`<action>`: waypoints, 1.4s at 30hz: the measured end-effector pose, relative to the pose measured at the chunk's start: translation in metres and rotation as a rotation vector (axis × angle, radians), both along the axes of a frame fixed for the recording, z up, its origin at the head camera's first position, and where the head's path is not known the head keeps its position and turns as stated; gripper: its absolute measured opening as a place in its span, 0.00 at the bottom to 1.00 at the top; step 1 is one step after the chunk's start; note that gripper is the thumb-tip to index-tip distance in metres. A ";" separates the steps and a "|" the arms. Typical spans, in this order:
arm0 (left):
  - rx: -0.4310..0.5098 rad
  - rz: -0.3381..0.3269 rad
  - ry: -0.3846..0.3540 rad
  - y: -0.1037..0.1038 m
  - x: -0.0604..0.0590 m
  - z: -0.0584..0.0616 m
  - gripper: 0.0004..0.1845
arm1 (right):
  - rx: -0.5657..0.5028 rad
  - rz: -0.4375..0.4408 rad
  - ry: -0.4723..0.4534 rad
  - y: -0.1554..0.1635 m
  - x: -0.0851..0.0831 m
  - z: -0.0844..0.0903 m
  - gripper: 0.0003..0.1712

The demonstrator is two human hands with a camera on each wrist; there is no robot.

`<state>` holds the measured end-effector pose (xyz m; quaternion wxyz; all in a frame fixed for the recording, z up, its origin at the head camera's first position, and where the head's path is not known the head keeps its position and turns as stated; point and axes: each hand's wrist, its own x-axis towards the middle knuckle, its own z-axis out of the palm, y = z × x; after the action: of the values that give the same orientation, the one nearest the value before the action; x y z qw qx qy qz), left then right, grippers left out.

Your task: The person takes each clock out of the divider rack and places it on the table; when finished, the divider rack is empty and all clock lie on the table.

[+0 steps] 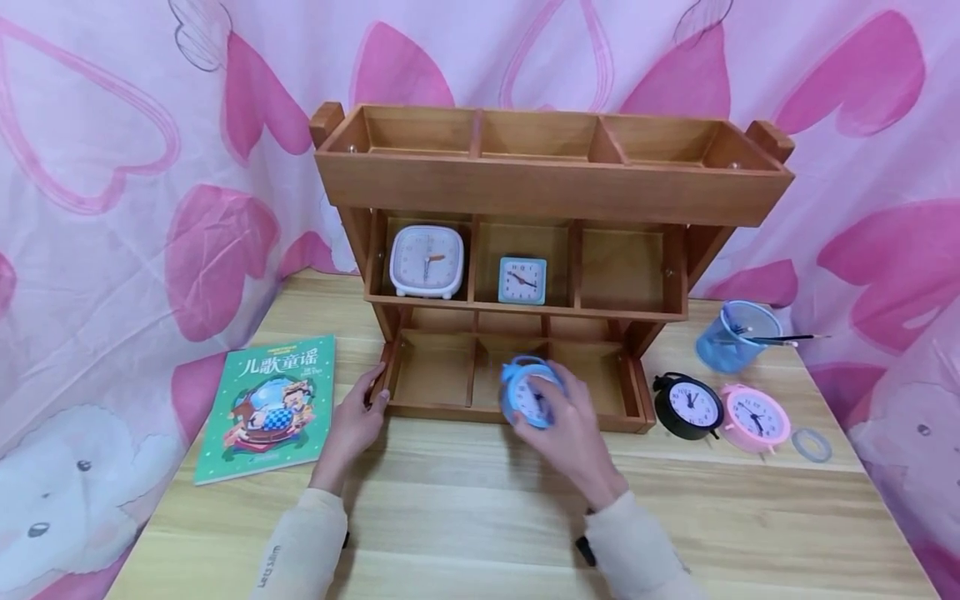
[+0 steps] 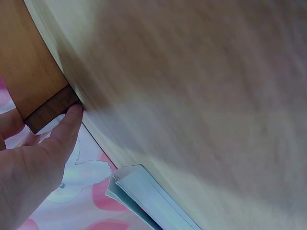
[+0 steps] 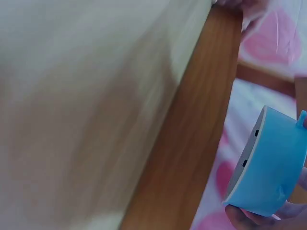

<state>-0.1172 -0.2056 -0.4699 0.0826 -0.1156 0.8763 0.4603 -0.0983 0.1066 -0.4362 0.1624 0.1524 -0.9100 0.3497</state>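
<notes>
The right hand (image 1: 573,433) grips a blue alarm clock (image 1: 527,393) just before the wooden shelf's (image 1: 555,179) bottom middle compartment; the left hand (image 1: 352,425) rests relaxed fingers against the shelf's lower left corner.

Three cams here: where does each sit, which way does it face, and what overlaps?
Head: on the head, facing forward and down at the wooden shelf on the table; both hands and sleeves show.
Left wrist: at the left hand, facing the shelf's corner, which its fingers touch.
Right wrist: at the right hand, facing the blue clock it holds.
Shared: shelf in all three; blue clock in head and right wrist.
</notes>
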 end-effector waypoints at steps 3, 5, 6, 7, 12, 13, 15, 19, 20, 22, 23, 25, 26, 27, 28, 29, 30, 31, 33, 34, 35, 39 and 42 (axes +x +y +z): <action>-0.004 0.003 -0.003 -0.001 0.000 0.001 0.28 | 0.013 -0.075 0.030 0.034 0.012 -0.006 0.28; -0.012 0.004 -0.009 -0.001 0.002 0.002 0.28 | 0.011 -0.129 0.029 0.056 0.021 -0.010 0.28; -0.013 0.005 -0.011 -0.001 0.003 0.002 0.28 | 0.011 -0.159 0.025 0.067 0.026 -0.011 0.28; -0.013 0.006 -0.014 -0.002 0.004 0.003 0.28 | 0.013 -0.192 0.016 0.078 0.031 -0.012 0.28; -0.017 0.009 -0.011 -0.004 0.007 0.004 0.28 | 0.014 -0.322 -0.025 0.130 0.052 -0.014 0.29; -0.021 0.007 -0.010 -0.004 0.007 0.004 0.28 | 0.009 -0.343 -0.036 0.140 0.055 -0.015 0.29; -0.022 0.004 -0.008 -0.004 0.007 0.004 0.28 | 0.017 -0.392 -0.056 0.159 0.062 -0.016 0.30; -0.019 -0.001 -0.003 -0.003 0.006 0.004 0.28 | 0.070 -0.506 -0.099 0.194 0.073 -0.021 0.30; -0.019 -0.001 -0.004 -0.003 0.006 0.004 0.28 | 0.093 -0.533 -0.121 0.202 0.076 -0.022 0.30; -0.016 -0.002 -0.007 -0.002 0.005 0.004 0.28 | 0.125 -0.566 -0.165 0.216 0.079 -0.024 0.31; -0.015 -0.003 -0.010 -0.002 0.005 0.004 0.28 | 0.146 -0.580 -0.207 0.223 0.081 -0.025 0.32; -0.015 -0.005 -0.014 -0.002 0.004 0.005 0.28 | 0.178 -0.599 -0.291 0.234 0.082 -0.025 0.35; -0.013 -0.005 -0.013 -0.001 0.004 0.005 0.28 | 0.196 -0.603 -0.329 0.238 0.083 -0.026 0.35; -0.010 -0.005 -0.012 -0.001 0.004 0.005 0.28 | 0.210 -0.604 -0.352 0.242 0.083 -0.027 0.36; -0.011 -0.005 -0.012 -0.001 0.004 0.005 0.28 | 0.223 -0.605 -0.372 0.245 0.082 -0.028 0.37; -0.011 -0.007 -0.013 -0.001 0.004 0.005 0.28 | 0.232 -0.605 -0.386 0.247 0.082 -0.028 0.37; -0.011 -0.008 -0.016 -0.001 0.004 0.005 0.28 | 0.242 -0.601 -0.392 0.250 0.081 -0.029 0.37; -0.011 -0.009 -0.020 0.000 0.004 0.005 0.28 | 0.253 -0.592 -0.402 0.252 0.081 -0.030 0.37; -0.013 -0.013 -0.026 0.000 0.003 0.005 0.28 | 0.274 -0.570 -0.434 0.256 0.081 -0.031 0.38; -0.016 -0.014 -0.028 0.000 0.003 0.005 0.28 | 0.283 -0.559 -0.458 0.258 0.080 -0.031 0.39; -0.015 -0.016 -0.030 0.001 0.003 0.005 0.28 | 0.295 -0.548 -0.485 0.259 0.080 -0.031 0.39; -0.017 -0.022 -0.023 0.002 0.002 0.006 0.28 | 0.319 -0.515 -0.504 0.263 0.079 -0.029 0.38; -0.022 -0.024 -0.026 0.003 0.002 0.007 0.28 | 0.347 -0.502 -0.513 0.263 0.078 -0.024 0.37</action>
<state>-0.1155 -0.2028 -0.4630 0.0985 -0.1119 0.8816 0.4478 -0.0203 0.3695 -0.4602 -0.0180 -0.1420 -0.9755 0.1669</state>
